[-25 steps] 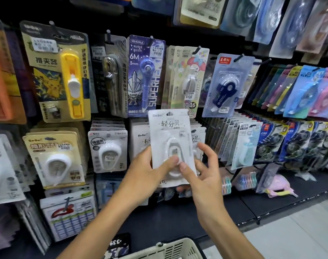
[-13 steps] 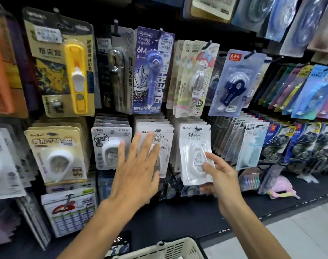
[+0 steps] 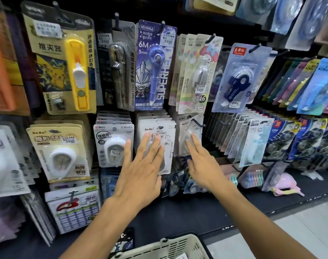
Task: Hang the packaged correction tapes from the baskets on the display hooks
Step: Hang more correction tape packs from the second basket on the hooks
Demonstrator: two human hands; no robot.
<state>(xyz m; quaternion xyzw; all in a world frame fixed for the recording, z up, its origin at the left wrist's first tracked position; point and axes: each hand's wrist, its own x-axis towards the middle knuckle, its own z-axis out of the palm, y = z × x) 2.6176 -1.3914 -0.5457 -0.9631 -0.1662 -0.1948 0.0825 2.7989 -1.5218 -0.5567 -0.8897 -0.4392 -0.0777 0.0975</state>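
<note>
A white packaged correction tape (image 3: 184, 128) hangs on a black display hook (image 3: 197, 123) in the middle row. My right hand (image 3: 202, 165) reaches to it with straight fingers, fingertips touching its blister. Just to the left hangs a stack of the same white BoBo correction tapes (image 3: 155, 126). My left hand (image 3: 140, 169) lies flat against the front pack of that stack, fingers spread. Neither hand holds anything. The rim of a cream plastic basket (image 3: 170, 246) shows at the bottom; what it holds is mostly out of view.
Hooks full of other packaged tapes and clip dispensers cover the black panel: a yellow one (image 3: 79, 71) upper left, a blue one (image 3: 238, 81) upper right. A dark shelf (image 3: 187, 212) runs below, with tape rolls (image 3: 253, 177) on its right part. Pale floor lies at lower right.
My right hand carried the white pack to the right and back onto the hook, then let go of it. My left hand left the pack and moved onto the neighbouring stack.
</note>
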